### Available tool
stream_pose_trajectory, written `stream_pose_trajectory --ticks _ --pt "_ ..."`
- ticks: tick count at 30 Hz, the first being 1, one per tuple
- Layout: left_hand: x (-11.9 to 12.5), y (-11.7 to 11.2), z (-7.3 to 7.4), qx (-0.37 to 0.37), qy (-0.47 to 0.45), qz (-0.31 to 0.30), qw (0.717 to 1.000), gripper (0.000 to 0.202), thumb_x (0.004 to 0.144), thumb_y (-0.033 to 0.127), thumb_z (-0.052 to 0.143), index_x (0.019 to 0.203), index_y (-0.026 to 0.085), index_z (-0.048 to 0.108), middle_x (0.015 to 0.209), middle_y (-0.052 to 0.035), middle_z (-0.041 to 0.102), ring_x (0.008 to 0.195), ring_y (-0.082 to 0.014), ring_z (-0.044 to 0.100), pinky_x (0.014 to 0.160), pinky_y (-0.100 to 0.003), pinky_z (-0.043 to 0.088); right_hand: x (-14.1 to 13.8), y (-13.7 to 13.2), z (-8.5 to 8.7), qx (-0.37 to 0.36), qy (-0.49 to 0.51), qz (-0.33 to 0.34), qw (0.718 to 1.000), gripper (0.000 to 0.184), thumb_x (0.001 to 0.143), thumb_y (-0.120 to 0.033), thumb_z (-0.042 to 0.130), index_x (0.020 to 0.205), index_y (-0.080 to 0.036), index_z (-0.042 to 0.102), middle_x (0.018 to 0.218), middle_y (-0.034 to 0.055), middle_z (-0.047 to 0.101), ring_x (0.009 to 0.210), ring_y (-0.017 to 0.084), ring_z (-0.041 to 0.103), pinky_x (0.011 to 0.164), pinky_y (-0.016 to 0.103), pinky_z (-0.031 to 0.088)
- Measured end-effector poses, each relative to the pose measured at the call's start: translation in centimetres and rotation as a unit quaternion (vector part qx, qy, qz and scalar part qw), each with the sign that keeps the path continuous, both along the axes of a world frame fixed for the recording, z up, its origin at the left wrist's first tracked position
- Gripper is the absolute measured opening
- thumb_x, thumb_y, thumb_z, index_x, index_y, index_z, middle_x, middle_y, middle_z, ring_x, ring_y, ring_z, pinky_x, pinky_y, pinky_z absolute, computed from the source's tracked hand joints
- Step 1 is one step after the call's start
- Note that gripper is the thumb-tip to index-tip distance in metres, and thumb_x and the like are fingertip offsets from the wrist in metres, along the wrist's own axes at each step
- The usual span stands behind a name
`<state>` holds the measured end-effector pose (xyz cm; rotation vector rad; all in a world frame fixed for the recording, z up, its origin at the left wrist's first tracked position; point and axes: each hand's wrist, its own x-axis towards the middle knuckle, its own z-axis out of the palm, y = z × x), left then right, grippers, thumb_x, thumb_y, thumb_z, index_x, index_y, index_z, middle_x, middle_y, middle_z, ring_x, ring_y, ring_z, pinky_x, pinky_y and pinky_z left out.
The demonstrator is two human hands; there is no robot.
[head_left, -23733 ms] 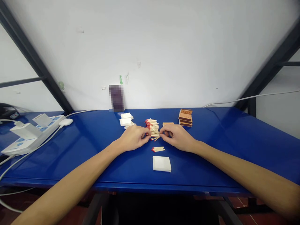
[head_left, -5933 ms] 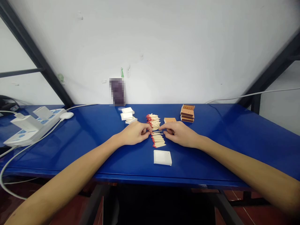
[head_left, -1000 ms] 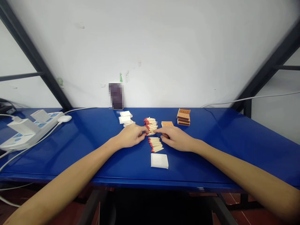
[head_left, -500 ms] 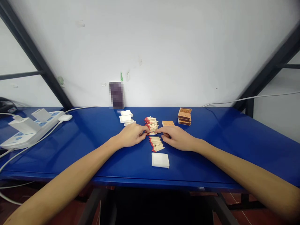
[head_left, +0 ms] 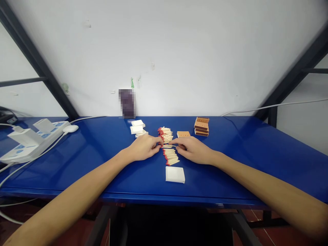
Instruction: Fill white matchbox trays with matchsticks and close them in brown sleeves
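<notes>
Red-headed matches lie in two groups on the blue table, a thick pile (head_left: 166, 134) farther off and a fanned row (head_left: 171, 156) nearer me. Between the groups are a few loose matches (head_left: 167, 146). My left hand (head_left: 145, 147) is closed, thumb and index finger at the red heads of these loose matches. From the other side my right hand (head_left: 194, 149) reaches in, its index finger stretched onto the bare stick ends, thumb apart and other fingers curled. In front of the row lies a white matchbox tray (head_left: 175, 174). An orange matchbox sleeve (head_left: 183, 134) sits behind my right hand.
White matchbox trays (head_left: 137, 129) are stacked at the back left, and brown-and-orange sleeves (head_left: 202, 127) at the back right. A power strip (head_left: 36, 145) with chargers and cables occupies the left side. A dark pixelated object (head_left: 127, 103) leans on the wall.
The loose matches between the two groups have shifted slightly toward me and show more apart from the pile. Both hands stay nearly in place.
</notes>
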<state>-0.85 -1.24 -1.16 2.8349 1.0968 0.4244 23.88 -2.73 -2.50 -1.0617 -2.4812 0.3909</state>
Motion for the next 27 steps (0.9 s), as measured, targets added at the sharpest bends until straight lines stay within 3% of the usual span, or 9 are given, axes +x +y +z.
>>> stream_pose_trajectory --ticks 6,11,27 --pt "0.03 -0.02 0.05 0.007 -0.002 -0.010 1.000 0.020 0.090 0.019 0.051 0.101 0.020 0.068 0.062 0.0033 0.062 0.055 -0.0122 0.055 0.059 -0.024 0.036 -0.32 0.14 -0.11 0.021 0.010 -0.061 0.998 0.016 0.086 -0.024 0.056 0.094 -0.018 0.068 0.059 -0.0038 0.053 0.053 0.011 0.045 0.055 0.025 0.032" --pt "0.10 -0.02 0.05 0.009 -0.007 -0.017 1.000 0.020 0.090 0.018 0.052 0.100 0.019 0.068 0.060 0.0037 0.061 0.053 -0.0114 0.054 0.060 -0.024 0.037 -0.48 0.26 -0.25 0.016 0.007 -0.062 0.998 0.010 0.087 -0.024 0.055 0.083 -0.019 0.063 0.060 -0.0037 0.053 0.053 0.011 0.043 0.055 0.024 0.030" --pt "0.24 -0.06 -0.03 0.009 -0.019 -0.032 0.999 0.018 0.089 0.019 0.052 0.095 0.019 0.069 0.058 0.0047 0.058 0.051 -0.0101 0.051 0.057 -0.023 0.033 -0.78 0.51 -0.47 0.022 -0.002 -0.075 0.997 0.013 0.090 -0.024 0.052 0.084 -0.020 0.063 0.062 -0.0030 0.057 0.055 0.011 0.047 0.055 0.024 0.030"
